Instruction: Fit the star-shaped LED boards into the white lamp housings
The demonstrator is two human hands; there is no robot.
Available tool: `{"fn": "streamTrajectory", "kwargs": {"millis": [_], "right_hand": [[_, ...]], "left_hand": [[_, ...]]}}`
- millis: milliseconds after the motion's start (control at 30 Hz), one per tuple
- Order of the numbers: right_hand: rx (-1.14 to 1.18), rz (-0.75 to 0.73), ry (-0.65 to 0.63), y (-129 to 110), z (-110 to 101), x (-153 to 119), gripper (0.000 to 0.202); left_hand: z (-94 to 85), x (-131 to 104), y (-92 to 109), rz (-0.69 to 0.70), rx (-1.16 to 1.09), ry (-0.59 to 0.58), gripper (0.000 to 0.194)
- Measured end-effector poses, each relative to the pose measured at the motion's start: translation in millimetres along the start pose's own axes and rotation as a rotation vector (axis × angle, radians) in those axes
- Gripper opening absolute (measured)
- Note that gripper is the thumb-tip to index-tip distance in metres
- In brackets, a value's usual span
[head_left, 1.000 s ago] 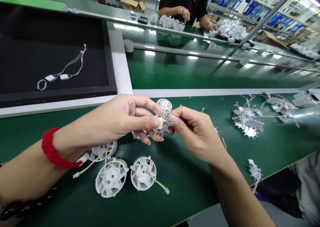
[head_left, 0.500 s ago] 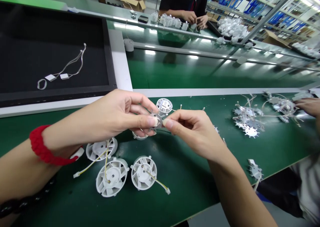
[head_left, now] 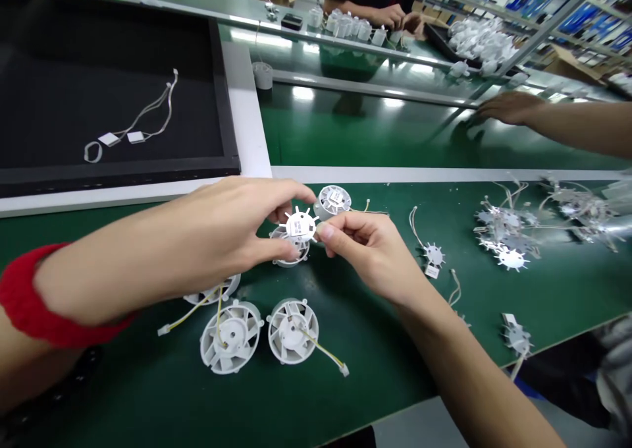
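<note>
Between my hands is a small spiked metal disc (head_left: pixel 300 224) with a white label face up. My right hand (head_left: pixel 368 250) pinches its right edge between thumb and fingertips. My left hand (head_left: pixel 247 221) curves around its left side, open, with thumb and index finger apart. Under the disc sits a white fan housing (head_left: pixel 285 258), partly covered by it. Just behind is another fan housing (head_left: pixel 334 201) with a labelled disc in its centre. Closer to me lie a fan housing (head_left: pixel 232 337) and one to its right (head_left: pixel 293 331), both with yellow-white leads. One more (head_left: pixel 212 292) is partly hidden by my left arm.
Loose spiked discs with wires (head_left: pixel 434 255) lie to the right, beside a larger pile (head_left: pixel 508 227). A black tray (head_left: pixel 162 132) at left holds two wired pieces. Another person's arm (head_left: pixel 557 120) reaches in from the right; a co-worker's hands (head_left: pixel 399 18) work across the bench.
The disc has turned so its labelled face shows. My left fingers have spread off it, while my right hand keeps its pinch. The person at right has reached forward over the bench.
</note>
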State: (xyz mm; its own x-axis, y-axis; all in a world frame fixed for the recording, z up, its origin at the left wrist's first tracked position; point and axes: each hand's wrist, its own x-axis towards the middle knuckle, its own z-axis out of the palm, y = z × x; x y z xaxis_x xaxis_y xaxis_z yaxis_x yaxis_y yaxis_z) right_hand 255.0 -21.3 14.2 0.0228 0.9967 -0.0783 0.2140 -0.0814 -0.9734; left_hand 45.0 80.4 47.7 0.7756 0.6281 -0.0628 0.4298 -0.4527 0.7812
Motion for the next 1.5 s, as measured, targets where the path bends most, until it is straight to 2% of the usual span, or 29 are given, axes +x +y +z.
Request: {"fn": "streamTrajectory", "kwargs": {"millis": [100, 200, 400, 533, 700, 1000, 1267, 1500], "right_hand": [[-0.022, 0.015, -0.023, 1, 5, 1, 0.042], [-0.097, 0.018, -0.015, 2, 8, 0, 0.037], [-0.22, 0.017, 0.041, 7, 9, -2, 0.014], [-0.225, 0.016, 0.034, 8, 9, -1, 0.013], [-0.222, 0.038, 0.035, 6, 10, 0, 0.014], [-0.242, 0.025, 0.042, 7, 10, -1, 0.015], [-0.281, -0.003, 0.054, 8, 11, -1, 0.014], [-0.361, -0.045, 0.054, 10, 11, -3, 0.014]], "left_hand": [[5.9, -5, -10, 0.145, 0.364, -0.014, 0.039], [10.7, -7, -16, 0.189, 0.462, -0.034, 0.037], [16.0, -2, -17, 0.074, 0.434, -0.048, 0.039], [16.5, -3, -16, 0.084, 0.432, -0.048, 0.039], [16.9, -4, -13, 0.096, 0.552, -0.042, 0.029], [11.6, -1, 15, -0.081, 0.606, -0.156, 0.032], [17.1, -1, 0, 0.051, 0.648, -0.083, 0.035], [17.8, -1, 5, 0.02, 0.681, -0.094, 0.038]]}}
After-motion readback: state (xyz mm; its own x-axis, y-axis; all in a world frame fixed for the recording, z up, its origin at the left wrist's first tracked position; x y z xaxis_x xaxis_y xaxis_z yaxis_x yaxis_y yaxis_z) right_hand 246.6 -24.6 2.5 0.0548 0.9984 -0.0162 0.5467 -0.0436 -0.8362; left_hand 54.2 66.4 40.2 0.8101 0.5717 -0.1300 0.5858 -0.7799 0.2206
